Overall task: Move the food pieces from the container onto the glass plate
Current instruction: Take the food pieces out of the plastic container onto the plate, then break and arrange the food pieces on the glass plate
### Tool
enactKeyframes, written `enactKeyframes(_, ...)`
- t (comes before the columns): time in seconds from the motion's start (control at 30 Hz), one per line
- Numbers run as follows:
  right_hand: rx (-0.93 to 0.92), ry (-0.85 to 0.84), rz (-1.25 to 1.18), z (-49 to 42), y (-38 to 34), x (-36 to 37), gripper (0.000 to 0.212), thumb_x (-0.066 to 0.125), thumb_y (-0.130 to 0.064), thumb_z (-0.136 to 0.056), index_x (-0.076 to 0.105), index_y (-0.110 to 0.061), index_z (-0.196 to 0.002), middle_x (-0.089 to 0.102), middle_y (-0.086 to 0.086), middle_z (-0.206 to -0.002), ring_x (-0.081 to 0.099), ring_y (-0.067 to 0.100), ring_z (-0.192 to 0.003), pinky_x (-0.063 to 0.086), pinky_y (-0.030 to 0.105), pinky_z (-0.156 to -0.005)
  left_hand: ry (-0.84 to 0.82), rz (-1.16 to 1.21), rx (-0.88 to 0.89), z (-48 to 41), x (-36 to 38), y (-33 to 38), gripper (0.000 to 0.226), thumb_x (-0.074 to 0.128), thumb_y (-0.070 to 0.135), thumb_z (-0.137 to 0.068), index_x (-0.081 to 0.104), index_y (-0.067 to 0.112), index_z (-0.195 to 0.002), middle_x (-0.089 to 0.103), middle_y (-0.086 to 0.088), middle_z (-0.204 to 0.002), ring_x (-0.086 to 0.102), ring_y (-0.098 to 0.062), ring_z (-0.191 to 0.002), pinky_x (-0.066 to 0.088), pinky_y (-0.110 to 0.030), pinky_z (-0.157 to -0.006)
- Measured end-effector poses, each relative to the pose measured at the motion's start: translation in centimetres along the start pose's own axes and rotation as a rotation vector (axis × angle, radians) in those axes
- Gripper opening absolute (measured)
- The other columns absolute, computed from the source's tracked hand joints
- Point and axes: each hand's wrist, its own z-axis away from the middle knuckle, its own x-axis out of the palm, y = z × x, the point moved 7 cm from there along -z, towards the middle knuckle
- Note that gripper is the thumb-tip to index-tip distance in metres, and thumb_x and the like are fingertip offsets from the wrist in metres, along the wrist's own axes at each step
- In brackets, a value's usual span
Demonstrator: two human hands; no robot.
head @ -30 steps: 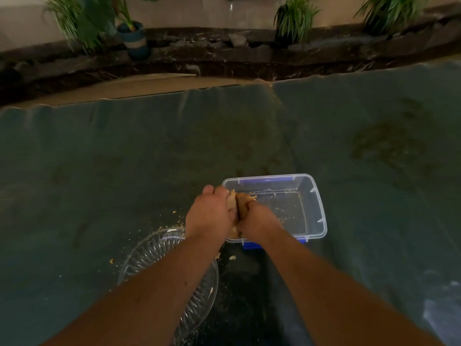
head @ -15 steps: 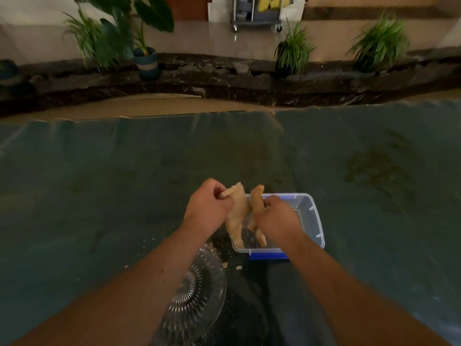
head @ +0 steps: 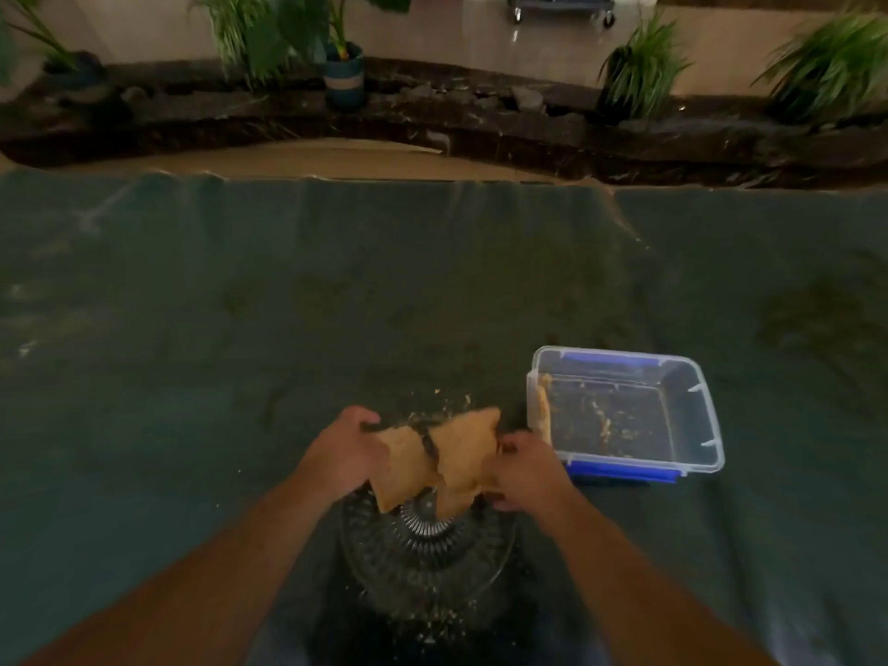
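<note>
The left hand (head: pixel 348 447) pinches one flat, tan food piece (head: pixel 401 466) by its far-left corner, and just right of it the right hand (head: pixel 526 468) grips a second piece (head: pixel 463 454) along its right edge; both pieces hang side by side, nearly touching, over the far part of the glass plate (head: pixel 427 564). To finish this step well, I would lower both until their bottom tips rest near the plate's centre, lay them flat without overlap, and only then let go, since they look crumbly and a drop would likely shed more bits. Right of the hands, the clear container (head: pixel 624 411) with a blue base holds mostly crumbs, with one piece leaning against its left wall. Everything sits on a dark green cloth (head: pixel 192 353) strewn with crumbs around the plate. Beyond its far edge run a dark stone border and potted plants (head: pixel 343 64).
</note>
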Motion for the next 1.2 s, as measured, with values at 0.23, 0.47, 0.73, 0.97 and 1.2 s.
enactKeyframes(0.23, -0.297, 0.2, 0.811, 0.2, 2.4, 3.9, 0.057, 0.058, -0.038, -0.095, 0.036, -0.02, -0.144, 0.048, 0.012, -0.145, 0.05, 0.031, -0.126, 0.049, 0.044, -0.099, 0.079, -0.917, 0.536, 2.1, 5.0, -0.6, 0.06, 0.059, 0.058, -0.085, 0.052, 0.023, -0.132, 0.051, -0.005, -0.134, 0.048, -0.027, -0.118, 0.049, -0.045, -0.092)
enactKeyframes(0.47, -0.449, 0.024, 0.999, -0.4, 1.1, 7.8, 0.067, 0.057, -0.053, -0.094, 0.034, -0.022, -0.149, 0.036, 0.021, -0.153, 0.035, 0.043, -0.138, 0.039, 0.058, -0.109, -0.07, -1.116, 0.643, 1.9, 6.8, -1.8, 0.061, 0.062, 0.055, -0.09, 0.047, 0.026, -0.14, 0.046, -0.006, -0.146, 0.039, -0.028, -0.132, 0.039, -0.048, -0.108)
enactKeyframes(0.73, -0.655, 0.289, 0.806, 0.8, -2.5, 2.7, 0.04, 0.05, -0.051, -0.094, 0.051, -0.028, -0.127, 0.056, 0.002, -0.123, 0.053, 0.021, -0.109, 0.051, 0.04, -0.09, -0.039, -1.082, 0.651, 1.5, 5.9, 3.1, 0.059, 0.038, 0.064, -0.083, 0.064, 0.022, -0.116, 0.062, -0.001, -0.116, 0.053, -0.025, -0.11, 0.045, -0.044, -0.092)
enactKeyframes(0.97, -0.147, 0.433, 0.241, -3.7, -0.2, -9.5, 0.075, 0.064, -0.07, -0.084, 0.044, -0.026, -0.14, 0.056, 0.005, -0.137, 0.056, 0.028, -0.121, 0.049, 0.05, -0.101, 0.028, -0.518, 0.465, 0.6, 8.2, 11.4, 0.018, 0.059, 0.049, -0.091, 0.065, 0.032, -0.091, 0.064, 0.008, -0.092, 0.062, -0.015, -0.083, 0.051, -0.035, -0.068)
enactKeyframes(1.2, -0.047, 0.107, 0.081, -6.9, 2.4, -10.3, 0.014, 0.06, -0.031, -0.101, 0.067, -0.021, -0.096, 0.07, 0.004, -0.096, 0.071, 0.02, -0.088, 0.061, 0.045, -0.088, -0.07, -0.316, 0.335, 0.6, 12.5, 14.6, 0.012, 0.063, 0.044, -0.096, 0.065, 0.033, -0.1, 0.069, 0.012, -0.094, 0.064, -0.006, -0.084, 0.057, -0.033, -0.072)
